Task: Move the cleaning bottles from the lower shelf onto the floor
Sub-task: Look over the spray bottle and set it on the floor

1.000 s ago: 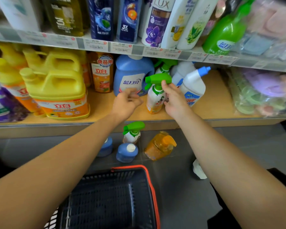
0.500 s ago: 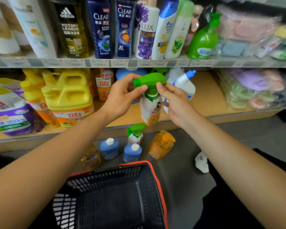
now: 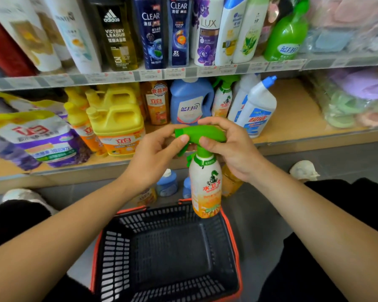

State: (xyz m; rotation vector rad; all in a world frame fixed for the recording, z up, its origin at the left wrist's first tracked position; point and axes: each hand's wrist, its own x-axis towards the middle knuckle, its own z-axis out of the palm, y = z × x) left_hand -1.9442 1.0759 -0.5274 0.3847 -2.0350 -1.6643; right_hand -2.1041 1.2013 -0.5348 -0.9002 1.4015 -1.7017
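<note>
Spray bottle (image 3: 205, 188) hangs upright (nozzle (image 3: 179, 132) points left).

Spray bottle (image 3: 206, 188) — green head, white-to-orange body; basket (image 3: 127, 240) — black, orange-rimmed.

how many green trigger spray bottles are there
2. The held spray bottle hangs from left hand and right hand near the basket; the second spray bottle stands on the lower shelf by the blue jug. A third may be hidden.
</note>
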